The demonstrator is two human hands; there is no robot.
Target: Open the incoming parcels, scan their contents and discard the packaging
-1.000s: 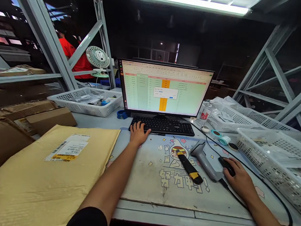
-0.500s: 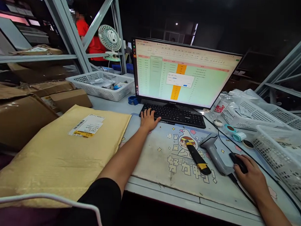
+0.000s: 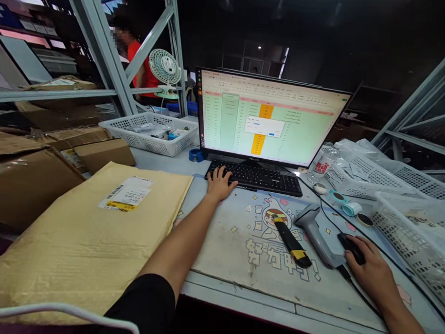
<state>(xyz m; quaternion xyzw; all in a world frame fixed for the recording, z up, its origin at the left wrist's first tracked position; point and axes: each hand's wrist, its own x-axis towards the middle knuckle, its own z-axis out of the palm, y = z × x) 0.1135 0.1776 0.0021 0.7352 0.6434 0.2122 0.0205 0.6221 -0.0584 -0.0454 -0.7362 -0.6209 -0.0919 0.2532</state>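
My left hand [image 3: 219, 183] rests with spread fingers on the left end of the black keyboard [image 3: 256, 177], below the monitor [image 3: 268, 119] that shows a green table with a small dialog box. My right hand [image 3: 370, 269] lies curled over the black mouse [image 3: 351, 241] at the right of the printed desk mat [image 3: 263, 246]. A grey barcode scanner [image 3: 315, 233] and a black-and-yellow utility knife [image 3: 292, 242] lie on the mat just left of the mouse.
A large padded yellow envelope [image 3: 85, 230] with a label lies at the left, cardboard boxes [image 3: 28, 175] behind it. White mesh baskets stand at back left [image 3: 150, 135] and along the right [image 3: 407, 212]. A small fan [image 3: 165, 67] and a person in red [image 3: 142, 66] are behind the shelf frame.
The view has shifted down and sideways. Both hands stay where they were, left on the keyboard and right on the mouse.
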